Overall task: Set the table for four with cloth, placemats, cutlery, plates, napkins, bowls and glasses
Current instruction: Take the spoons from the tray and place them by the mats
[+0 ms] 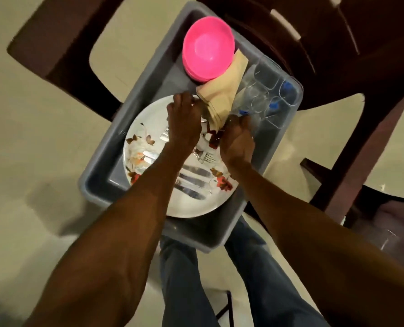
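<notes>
A grey plastic tub (97, 178) sits below me on the floor, filled with tableware. A stack of pink bowls (208, 47) is at its far end. Folded beige napkins (222, 95) lean between the bowls and several clear glasses (264, 95) on the right. A white leaf-patterned plate (191, 206) fills the near half, with knives and forks (194, 182) lying on it. My left hand (184, 119) reaches over the plate, its fingers at the napkins' left edge. My right hand (237, 138) is at the napkins' near end; whether either hand grips them is hidden.
Dark brown chairs (338, 55) stand beyond and to the right of the tub on the pale tiled floor (31, 138). My legs in blue jeans (184, 279) are just below the tub. A clear object lies blurred at the right edge.
</notes>
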